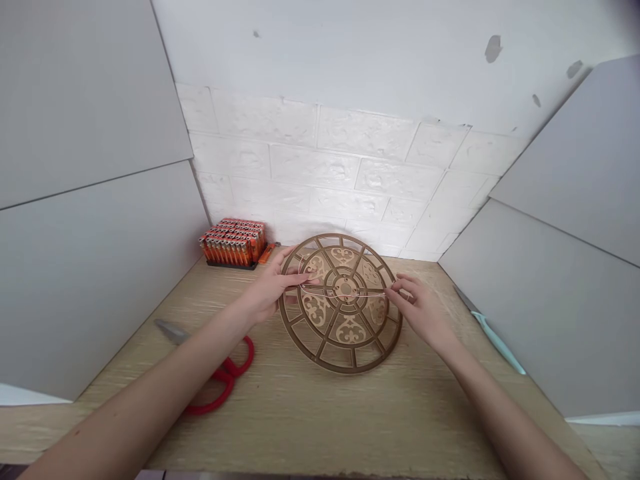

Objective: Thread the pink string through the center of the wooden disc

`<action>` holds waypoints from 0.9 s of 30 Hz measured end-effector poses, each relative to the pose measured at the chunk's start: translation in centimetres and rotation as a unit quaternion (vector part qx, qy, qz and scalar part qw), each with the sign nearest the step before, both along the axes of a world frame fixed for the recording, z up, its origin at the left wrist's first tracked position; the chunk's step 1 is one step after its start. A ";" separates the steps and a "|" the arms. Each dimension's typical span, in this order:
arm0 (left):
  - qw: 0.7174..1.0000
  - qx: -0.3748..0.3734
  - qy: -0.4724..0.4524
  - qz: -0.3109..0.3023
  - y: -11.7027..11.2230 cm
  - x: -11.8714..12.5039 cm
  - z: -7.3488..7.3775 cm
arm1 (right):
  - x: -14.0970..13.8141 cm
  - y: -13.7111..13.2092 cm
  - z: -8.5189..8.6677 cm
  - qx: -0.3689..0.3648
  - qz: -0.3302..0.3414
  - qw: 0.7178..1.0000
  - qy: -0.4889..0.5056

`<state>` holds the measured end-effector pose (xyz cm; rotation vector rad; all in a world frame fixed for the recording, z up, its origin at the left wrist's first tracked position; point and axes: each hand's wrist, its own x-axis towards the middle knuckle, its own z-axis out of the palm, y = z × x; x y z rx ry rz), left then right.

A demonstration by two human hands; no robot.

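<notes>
A round brown openwork disc (345, 340) with cut-out ornaments lies on the wooden tabletop (350, 413). My left hand (273, 290) rests on the disc's left rim with its fingers pinched on one end of a thin pale strand (345, 293). The strand runs straight across the disc's middle. My right hand (417, 303) is at the right rim, fingers pinched on the strand's other end.
Red-handled scissors (220, 373) lie on the table under my left forearm. A tray of orange lighters (233, 243) stands at the back left, one loose lighter (269, 253) beside it. A pale teal-handled tool (493, 337) leans along the right panel. Grey panels wall both sides.
</notes>
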<state>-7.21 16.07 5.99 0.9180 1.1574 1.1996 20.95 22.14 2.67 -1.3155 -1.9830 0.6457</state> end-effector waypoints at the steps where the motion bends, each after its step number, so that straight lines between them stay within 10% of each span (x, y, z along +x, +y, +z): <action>1: 1.000 0.005 0.000 -0.003 0.0 0.1 0.0 | 0.0 0.0 0.0 0.004 -0.008 1.000 0.003; 19: 0.992 0.123 -0.016 0.008 -0.5 1.5 -0.4 | 0.6 -0.9 0.7 0.202 -0.115 0.969 -0.080; 27: 0.992 0.122 -0.007 0.009 -0.8 2.2 -0.2 | -1.1 -2.3 0.8 0.217 -0.008 0.975 -0.046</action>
